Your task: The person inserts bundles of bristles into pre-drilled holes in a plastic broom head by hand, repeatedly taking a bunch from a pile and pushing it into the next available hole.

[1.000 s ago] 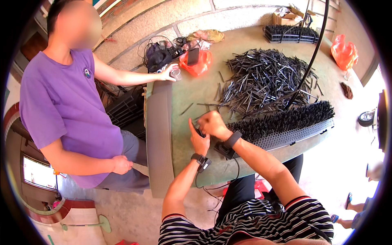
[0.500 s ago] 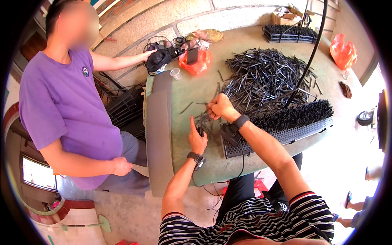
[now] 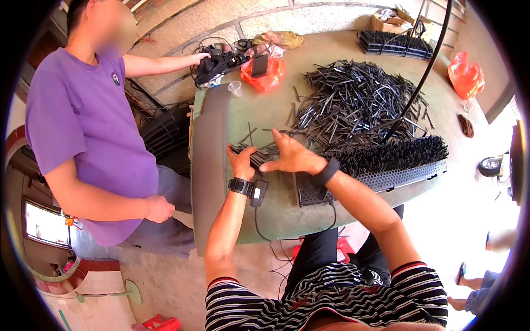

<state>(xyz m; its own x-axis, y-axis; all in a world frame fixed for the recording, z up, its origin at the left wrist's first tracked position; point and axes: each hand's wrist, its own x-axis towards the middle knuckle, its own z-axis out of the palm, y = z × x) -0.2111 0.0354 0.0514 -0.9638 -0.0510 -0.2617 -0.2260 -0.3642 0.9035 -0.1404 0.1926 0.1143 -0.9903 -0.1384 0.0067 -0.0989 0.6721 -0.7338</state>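
Note:
My left hand (image 3: 242, 161) is closed round a bundle of thin black strips (image 3: 257, 160) over the left part of the green table. My right hand (image 3: 295, 155) is just to its right, thumb and fingers spread wide with nothing gripped. The thumb points at the bundle; whether it touches cannot be told. A few loose strips lie beyond my hands. Further right spreads a large heap of black strips (image 3: 359, 105). Near my right forearm sits a long block of black bristles (image 3: 395, 156) on a grey perforated plate (image 3: 408, 175).
A person in a purple shirt (image 3: 94, 149) stands at the left, one hand on a black bag (image 3: 212, 69). A plastic cup (image 3: 236, 88) and red bag (image 3: 270, 80) are nearby. A black curved rod (image 3: 425, 77) rises beside the heap. Another bristle block (image 3: 395, 45) stands behind.
My left hand has moved left, carrying the strips. My right hand has opened from a closed pinch and spread its fingers.

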